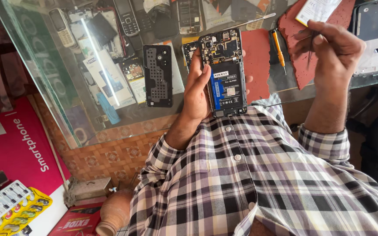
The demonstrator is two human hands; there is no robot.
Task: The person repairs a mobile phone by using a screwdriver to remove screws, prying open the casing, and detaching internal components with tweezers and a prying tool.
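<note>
Glass counter [66, 87] spans top of view, strewn with phone parts. Opened phone [224, 72], back off, battery and board exposed, held upright above counter edge, left hand [196, 89] grip clamped round its side. Black back cover [157, 75] lies just left. Right hand [333, 50] grip pinched on thin tool [309, 59]. Orange screwdriver [278, 50] lies between hands.

Between the left hand [196, 89] and the right hand [331, 50] the glass counter [57, 109] shows a bare red rubber mat [257, 61], crossed only by an orange-handled screwdriver [278, 49]. Left of the left hand, a black perforated phone back cover [157, 75] lies close, and beyond it crowd old keypad phones [62, 27].
</note>
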